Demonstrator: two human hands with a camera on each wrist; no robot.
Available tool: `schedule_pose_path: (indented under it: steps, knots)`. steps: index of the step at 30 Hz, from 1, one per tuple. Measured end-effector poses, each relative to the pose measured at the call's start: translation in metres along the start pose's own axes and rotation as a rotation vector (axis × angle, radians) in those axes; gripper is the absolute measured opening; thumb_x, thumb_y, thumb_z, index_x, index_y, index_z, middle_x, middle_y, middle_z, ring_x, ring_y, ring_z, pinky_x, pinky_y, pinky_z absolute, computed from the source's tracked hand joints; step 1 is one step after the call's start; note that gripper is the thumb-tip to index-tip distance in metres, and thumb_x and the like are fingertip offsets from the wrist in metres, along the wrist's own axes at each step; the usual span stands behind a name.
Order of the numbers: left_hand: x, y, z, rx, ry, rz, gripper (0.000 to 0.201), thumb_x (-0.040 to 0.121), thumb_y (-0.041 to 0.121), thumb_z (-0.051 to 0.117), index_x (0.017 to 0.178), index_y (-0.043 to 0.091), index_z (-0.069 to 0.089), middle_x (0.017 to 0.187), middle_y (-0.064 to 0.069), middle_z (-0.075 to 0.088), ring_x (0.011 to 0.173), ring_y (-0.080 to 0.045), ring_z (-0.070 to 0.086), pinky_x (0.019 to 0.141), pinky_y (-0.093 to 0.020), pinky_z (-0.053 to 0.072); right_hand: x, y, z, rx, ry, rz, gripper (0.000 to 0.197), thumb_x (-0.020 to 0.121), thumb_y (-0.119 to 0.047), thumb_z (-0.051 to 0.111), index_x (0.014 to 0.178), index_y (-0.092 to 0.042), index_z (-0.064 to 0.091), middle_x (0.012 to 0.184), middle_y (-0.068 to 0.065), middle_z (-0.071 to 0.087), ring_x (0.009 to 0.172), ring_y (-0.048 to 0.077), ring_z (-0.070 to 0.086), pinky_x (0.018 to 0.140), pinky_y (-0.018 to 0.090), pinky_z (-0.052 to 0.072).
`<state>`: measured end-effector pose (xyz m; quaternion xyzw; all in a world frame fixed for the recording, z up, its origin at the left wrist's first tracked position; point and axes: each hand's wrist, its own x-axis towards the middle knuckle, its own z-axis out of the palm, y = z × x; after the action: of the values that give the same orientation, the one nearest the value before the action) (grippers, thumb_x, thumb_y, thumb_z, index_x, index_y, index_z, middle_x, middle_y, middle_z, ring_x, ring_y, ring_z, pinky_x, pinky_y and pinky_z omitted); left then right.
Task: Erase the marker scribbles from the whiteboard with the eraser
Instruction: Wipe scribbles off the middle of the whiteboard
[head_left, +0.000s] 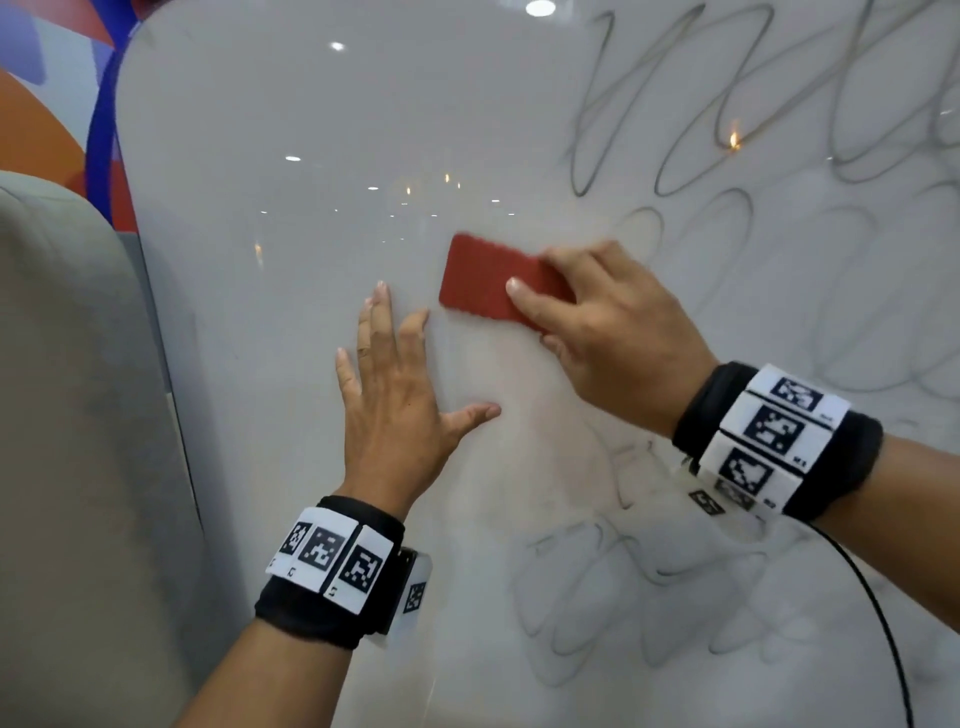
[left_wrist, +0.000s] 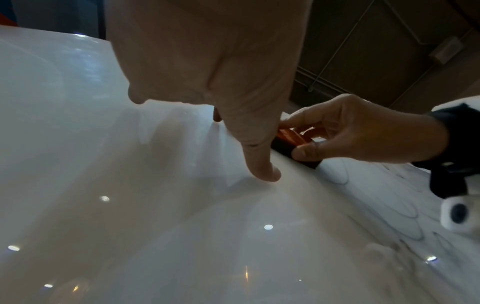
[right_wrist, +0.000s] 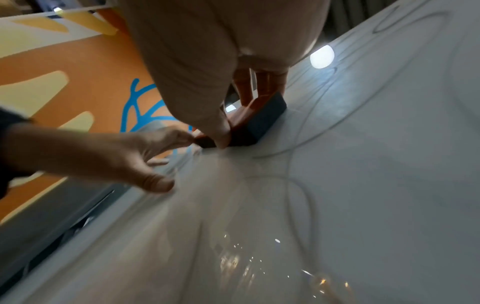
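Note:
A red-backed eraser (head_left: 480, 278) with a dark felt underside (right_wrist: 262, 121) lies flat against the whiteboard (head_left: 291, 312). My right hand (head_left: 597, 322) grips its right end, thumb on one long edge and fingers on the other (left_wrist: 345, 133). My left hand (head_left: 395, 384) presses flat on the board just left of and below the eraser, fingers straight and spread (left_wrist: 262, 164). Grey marker scribbles (head_left: 727, 114) loop across the upper right, the right side and the lower right (head_left: 649, 587) of the board. The area around the hands shows only faint smears.
The board's left edge (head_left: 150, 291) borders a beige padded surface (head_left: 67, 415) and a wall with orange and blue shapes (head_left: 47, 104). A black cable (head_left: 883, 613) hangs from my right wristband across the lower right of the board.

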<state>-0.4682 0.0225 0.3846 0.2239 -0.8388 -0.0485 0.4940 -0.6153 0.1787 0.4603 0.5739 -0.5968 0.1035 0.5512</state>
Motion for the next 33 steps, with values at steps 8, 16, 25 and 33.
schedule_pose_path:
  steps: [8,16,25,33]
  knots:
    - [0.017,0.006,-0.002,0.103,-0.105,0.010,0.127,0.068,0.081,0.057,0.154,0.033,-0.024,0.161,0.003,-0.033,0.150,-0.017,-0.026,0.121,-0.059,0.001,0.029,0.036,-0.017,-0.037,0.024,-0.046,0.048,0.085,-0.010,0.066,0.132,-0.015,0.062,0.129,0.020,0.058,0.105,0.041,0.054,0.085,0.051,0.050]
    - [0.016,0.005,-0.003,0.098,-0.097,0.016,0.126,0.068,0.082,0.055,0.152,0.035,-0.027,0.161,0.004,-0.033,0.150,-0.017,-0.026,0.121,-0.059,0.001,0.013,0.019,-0.012,-0.035,-0.077,-0.114,0.050,0.083,-0.017,0.068,0.132,-0.016,0.061,0.124,0.017,0.058,0.101,0.038,0.054,0.079,0.048,0.052]
    - [0.015,0.006,-0.004,0.096,-0.103,0.005,0.125,0.069,0.082,0.055,0.154,0.034,-0.024,0.161,0.004,-0.033,0.150,-0.017,-0.025,0.122,-0.059,0.001,0.033,0.026,-0.016,-0.039,0.006,0.033,0.052,0.082,-0.015,0.069,0.133,-0.016,0.060,0.127,0.019,0.057,0.105,0.040,0.052,0.082,0.050,0.051]
    - [0.017,0.017,-0.007,0.069,-0.081,-0.006,0.126,0.071,0.070,0.070,0.159,0.024,-0.008,0.163,0.001,-0.025,0.152,-0.018,-0.018,0.122,-0.054,-0.001,0.057,0.055,-0.037,-0.002,0.045,0.196,0.055,0.085,-0.019,0.073,0.138,-0.019,0.057,0.131,0.017,0.055,0.111,0.040,0.050,0.089,0.049,0.048]
